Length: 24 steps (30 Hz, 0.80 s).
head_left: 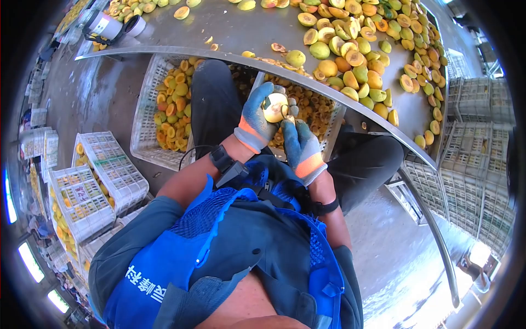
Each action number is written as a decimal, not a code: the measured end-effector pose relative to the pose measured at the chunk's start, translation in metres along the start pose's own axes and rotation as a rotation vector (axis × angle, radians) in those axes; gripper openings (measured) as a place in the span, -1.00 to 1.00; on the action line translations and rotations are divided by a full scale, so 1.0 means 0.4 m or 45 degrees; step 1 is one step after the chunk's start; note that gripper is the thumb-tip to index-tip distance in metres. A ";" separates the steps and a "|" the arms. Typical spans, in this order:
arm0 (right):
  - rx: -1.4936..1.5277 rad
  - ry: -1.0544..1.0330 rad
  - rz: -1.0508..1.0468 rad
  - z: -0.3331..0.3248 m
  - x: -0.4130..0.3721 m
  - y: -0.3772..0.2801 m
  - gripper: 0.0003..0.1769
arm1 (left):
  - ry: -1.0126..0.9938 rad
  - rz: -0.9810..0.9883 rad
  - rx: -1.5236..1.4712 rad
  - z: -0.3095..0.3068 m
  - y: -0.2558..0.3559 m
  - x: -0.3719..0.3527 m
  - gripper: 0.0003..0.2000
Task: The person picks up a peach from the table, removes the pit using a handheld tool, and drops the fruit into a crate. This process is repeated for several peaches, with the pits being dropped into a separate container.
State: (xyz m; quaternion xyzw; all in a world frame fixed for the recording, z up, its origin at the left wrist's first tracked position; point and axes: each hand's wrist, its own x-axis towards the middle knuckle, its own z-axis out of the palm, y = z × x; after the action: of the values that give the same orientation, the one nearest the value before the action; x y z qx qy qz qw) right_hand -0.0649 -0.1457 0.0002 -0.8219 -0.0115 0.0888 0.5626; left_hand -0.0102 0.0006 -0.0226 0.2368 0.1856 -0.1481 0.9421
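Observation:
In the head view, my left hand (257,123), in a blue-and-grey glove with an orange cuff, is closed around a yellow peach (275,107). A brown spot, perhaps the pit, shows on the peach's right side. My right hand (301,147), gloved the same way, is just below and to the right, its fingers pinched together close to the fruit. Whatever those fingers hold is too small and hidden to name. Both hands are above a crate (335,122) between my knees, which holds peach pieces and dark scraps.
A metal table (241,30) spans the top, with many peach halves (350,49) heaped on its right side. A white crate (143,112) of halves stands by my left knee. More filled crates (87,203) are at left, and stacked crates (466,159) at right.

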 end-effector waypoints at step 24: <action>0.283 -0.348 0.309 -0.005 0.036 -0.005 -0.56 | -0.121 -0.023 0.079 -0.020 -0.019 0.012 -0.73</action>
State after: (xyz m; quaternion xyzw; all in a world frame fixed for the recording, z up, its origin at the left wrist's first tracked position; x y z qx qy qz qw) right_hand -0.0503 -0.1450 0.0007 -0.7303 0.0213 0.2671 0.6283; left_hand -0.0110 -0.0029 -0.0343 0.2570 0.1380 -0.1736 0.9406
